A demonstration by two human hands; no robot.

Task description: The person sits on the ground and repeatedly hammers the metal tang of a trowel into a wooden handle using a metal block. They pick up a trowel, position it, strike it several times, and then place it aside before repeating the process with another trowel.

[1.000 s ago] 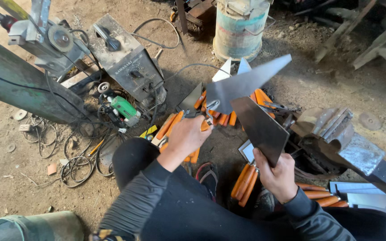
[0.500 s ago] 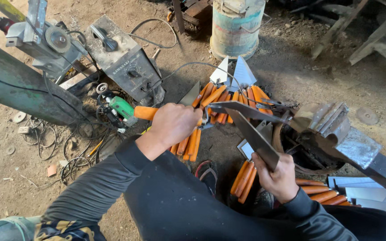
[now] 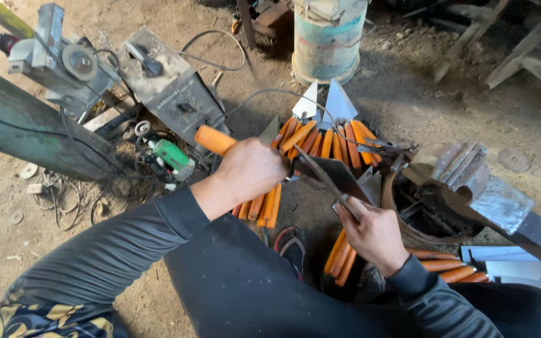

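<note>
Left hand [image 3: 252, 172] wrapping fully round an orange handle [image 3: 215, 140], fingers clamped shut on it, handle end sticking out toward 10 o'clock. Right hand [image 3: 374, 233] pinching the lower edge of a dark blade [image 3: 333, 177], thumb and fingers closed on the metal. Blade running from the left fist toward 4 o'clock, tilted, held clear of the ground at picture centre, between the two hands.

Lying directly under and beyond the blade, at 12 o'clock: pile of trowels [image 3: 320, 141] with orange handles fanned out, pale pointed blades standing up at the far end. More orange handles [image 3: 340, 256] lying beneath the right wrist, at 6 o'clock.

Sitting at 9 o'clock of the left hand: green grinder [image 3: 171, 156], cables tangled round it. Standing at 11 o'clock: grey welder box [image 3: 170, 94]. Standing at 12 o'clock, well apart: drum [image 3: 328, 40]. Resting at 3 o'clock: vise [image 3: 471, 188] over a rusty tub. Dirt floor [image 3: 126, 294] showing all around.
</note>
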